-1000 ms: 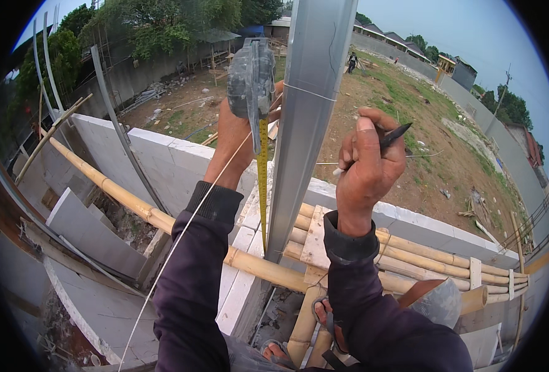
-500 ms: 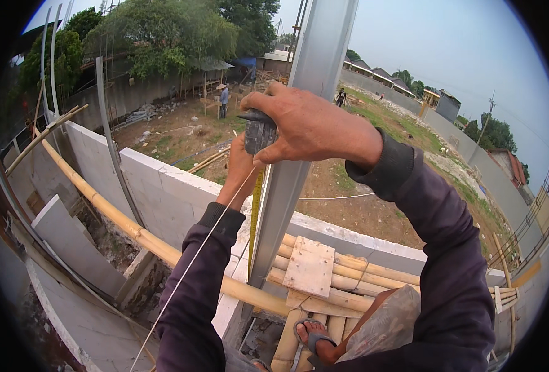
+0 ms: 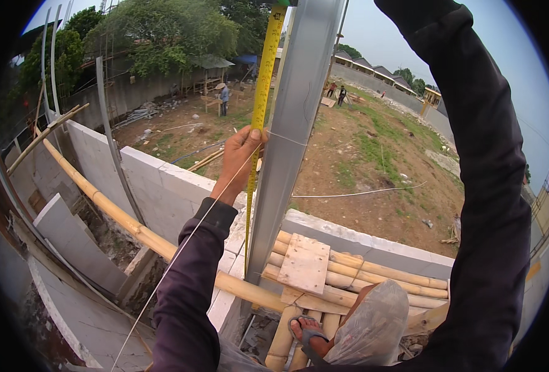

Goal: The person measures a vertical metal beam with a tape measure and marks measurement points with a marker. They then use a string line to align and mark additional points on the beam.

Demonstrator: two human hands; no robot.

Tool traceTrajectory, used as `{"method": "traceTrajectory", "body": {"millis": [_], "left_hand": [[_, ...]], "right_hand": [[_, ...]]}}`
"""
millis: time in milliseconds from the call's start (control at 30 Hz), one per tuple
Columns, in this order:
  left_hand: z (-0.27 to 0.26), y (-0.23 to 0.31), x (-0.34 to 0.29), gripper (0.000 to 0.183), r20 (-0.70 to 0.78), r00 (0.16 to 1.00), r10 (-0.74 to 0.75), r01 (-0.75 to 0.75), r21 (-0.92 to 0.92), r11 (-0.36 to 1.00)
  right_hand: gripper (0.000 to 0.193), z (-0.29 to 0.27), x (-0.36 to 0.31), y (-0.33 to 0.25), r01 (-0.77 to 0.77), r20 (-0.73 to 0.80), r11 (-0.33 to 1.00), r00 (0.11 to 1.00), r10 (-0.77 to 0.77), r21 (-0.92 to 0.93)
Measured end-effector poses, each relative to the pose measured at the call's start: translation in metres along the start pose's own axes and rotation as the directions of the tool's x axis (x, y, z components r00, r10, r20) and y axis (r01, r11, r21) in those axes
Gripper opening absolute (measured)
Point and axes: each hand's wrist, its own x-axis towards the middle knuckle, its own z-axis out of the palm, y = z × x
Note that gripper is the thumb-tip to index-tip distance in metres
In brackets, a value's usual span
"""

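Note:
A galvanized steel post (image 3: 296,111) rises in front of me, with the yellow tape measure blade (image 3: 263,80) stretched upright along its left side. My left hand (image 3: 240,158) is closed at the blade's edge, its thumb and fingers pinching a thin white string (image 3: 187,245) against it. From there the string slants down to the lower left, and a short length crosses the post's face. The tape's upper end leaves the picture at the top, where only a sliver of something dark green shows. My right arm (image 3: 482,124) reaches up past the top edge, which hides its hand.
A bamboo pole (image 3: 132,229) runs across the left, beside the pale block wall (image 3: 169,177). Below, my sandalled foot (image 3: 308,328) rests on a bamboo platform (image 3: 386,273) with a wooden board (image 3: 305,263). Other people (image 3: 223,99) stand in the yard beyond.
My right hand has risen out of the picture, drawing the tape blade upward, and the dark case has left the middle of the view. My left hand stays near the same height, pinching the string.

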Motion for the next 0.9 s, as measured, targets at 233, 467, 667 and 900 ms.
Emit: {"method": "traceTrajectory", "body": {"millis": [233,467,667,900], "left_hand": [[-0.003,0.005,-0.002,0.025,0.006,1.0,0.008,-0.008,0.076,0.997],[-0.003,-0.007,-0.001,0.014,-0.059,0.998,0.005,-0.011,-0.102,0.995],[-0.017,-0.02,0.007,0.023,0.063,0.994,0.092,-0.098,0.102,0.99],[-0.018,-0.012,0.003,0.026,-0.03,0.999,0.021,-0.023,-0.069,0.997]], "right_hand": [[0.052,0.039,-0.003,0.011,-0.113,0.132,0.954,0.979,0.154,-0.278],[0.021,0.079,-0.005,0.06,0.056,-0.122,0.986,0.99,-0.076,-0.157],[0.025,0.135,-0.062,0.07,0.058,-0.19,0.997,0.98,-0.066,-0.049],[0.054,0.192,-0.058,0.1,0.495,-0.186,0.865,0.845,-0.501,-0.084]]}}
